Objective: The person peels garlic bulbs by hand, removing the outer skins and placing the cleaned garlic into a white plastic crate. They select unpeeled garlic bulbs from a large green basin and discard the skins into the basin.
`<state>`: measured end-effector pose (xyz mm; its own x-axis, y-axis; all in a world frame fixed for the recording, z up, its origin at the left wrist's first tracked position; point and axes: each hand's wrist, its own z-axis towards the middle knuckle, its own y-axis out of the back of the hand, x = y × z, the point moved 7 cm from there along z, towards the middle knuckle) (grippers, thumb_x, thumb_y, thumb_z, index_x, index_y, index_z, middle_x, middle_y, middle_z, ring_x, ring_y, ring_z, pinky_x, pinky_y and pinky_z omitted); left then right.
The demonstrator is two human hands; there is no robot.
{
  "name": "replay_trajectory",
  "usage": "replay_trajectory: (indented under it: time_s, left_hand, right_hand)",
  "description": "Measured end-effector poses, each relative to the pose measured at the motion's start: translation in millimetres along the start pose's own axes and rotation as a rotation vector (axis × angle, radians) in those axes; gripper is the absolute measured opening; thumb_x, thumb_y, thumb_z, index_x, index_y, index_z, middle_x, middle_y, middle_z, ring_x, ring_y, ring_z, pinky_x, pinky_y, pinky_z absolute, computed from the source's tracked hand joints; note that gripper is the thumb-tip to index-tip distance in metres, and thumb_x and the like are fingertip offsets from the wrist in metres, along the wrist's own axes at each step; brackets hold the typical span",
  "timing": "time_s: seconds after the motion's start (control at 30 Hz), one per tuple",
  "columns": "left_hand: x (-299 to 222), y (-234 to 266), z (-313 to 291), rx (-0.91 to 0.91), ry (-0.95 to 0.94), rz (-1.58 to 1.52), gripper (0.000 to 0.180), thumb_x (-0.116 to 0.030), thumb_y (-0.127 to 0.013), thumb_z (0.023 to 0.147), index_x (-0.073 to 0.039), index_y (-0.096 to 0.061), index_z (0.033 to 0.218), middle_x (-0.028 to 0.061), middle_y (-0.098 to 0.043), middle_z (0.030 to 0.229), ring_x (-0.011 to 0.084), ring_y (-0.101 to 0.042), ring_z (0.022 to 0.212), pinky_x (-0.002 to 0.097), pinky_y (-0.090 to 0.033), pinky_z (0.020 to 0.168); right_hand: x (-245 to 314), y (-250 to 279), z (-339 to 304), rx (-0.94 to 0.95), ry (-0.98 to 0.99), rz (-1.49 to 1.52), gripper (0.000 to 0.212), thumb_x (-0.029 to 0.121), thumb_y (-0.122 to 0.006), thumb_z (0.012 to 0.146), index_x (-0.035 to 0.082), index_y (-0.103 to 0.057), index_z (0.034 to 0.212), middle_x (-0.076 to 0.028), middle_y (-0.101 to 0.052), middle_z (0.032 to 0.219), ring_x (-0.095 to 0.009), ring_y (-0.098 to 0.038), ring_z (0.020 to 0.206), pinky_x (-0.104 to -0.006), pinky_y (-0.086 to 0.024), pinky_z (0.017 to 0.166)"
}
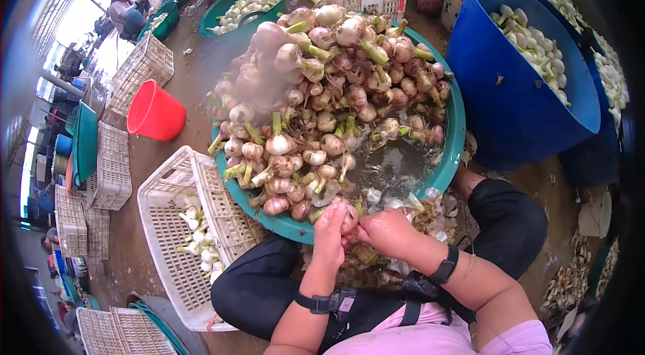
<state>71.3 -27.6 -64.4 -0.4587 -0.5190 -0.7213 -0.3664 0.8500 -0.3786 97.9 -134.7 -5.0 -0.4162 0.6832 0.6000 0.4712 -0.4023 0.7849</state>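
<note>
I am holding one garlic bulb (349, 218) between both hands, just over the near rim of the big teal basin (457, 133). My left hand (329, 234) is wrapping around the bulb from the left, fingers curled shut on it, while my right hand (390, 233) is pinching at its right side with thumb and fingertips closed on the skin. The basin in front of me is brimming with a heap of unpeeled garlic (329, 93) sitting in murky water. Loose papery peelings (410, 210) are lying around my hands and knees. To my left a white plastic crate (168, 234) is holding a few peeled white bulbs (198, 244), and a blue tub (517, 100) of peeled garlic is standing to my right.
</note>
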Motion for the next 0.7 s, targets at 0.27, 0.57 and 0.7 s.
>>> replay_trajectory:
  time_s: [0.27,0.57,0.7]
  left_hand:
    - [12,11,0,0.005,0.105,-0.158,0.026,-0.020,-0.052,0.083,-0.005,-0.054,0.105,0.0032,-0.058,0.082,0.0074,-0.052,0.057,0.0175,-0.031,0.040]
    - [-11,-10,-5,0.235,-0.054,-0.240,0.044,-0.013,-0.044,0.075,0.004,-0.047,0.115,0.0116,-0.058,0.099,0.0181,-0.057,0.085,0.0277,-0.046,0.076]
    - [0,-1,0,0.258,-0.042,-0.110,0.042,-0.014,-0.043,0.075,0.004,-0.050,0.111,0.0108,-0.058,0.097,0.0188,-0.057,0.089,0.0294,-0.046,0.079]
  right_hand:
    - [-11,-15,1,-0.068,-0.091,0.025,0.024,0.024,-0.052,0.076,0.005,-0.061,0.066,-0.017,-0.056,0.056,-0.028,-0.061,0.057,-0.0417,-0.048,0.054]
    - [-25,-32,-19,0.165,-0.289,1.053,0.035,0.030,-0.044,0.089,-0.002,-0.057,0.095,-0.013,-0.063,0.077,-0.025,-0.062,0.068,-0.0329,-0.051,0.059]
    - [0,-8,-17,-0.048,0.012,0.107,0.032,0.028,-0.047,0.087,-0.001,-0.058,0.077,-0.018,-0.053,0.059,-0.029,-0.059,0.057,-0.0399,-0.047,0.056]
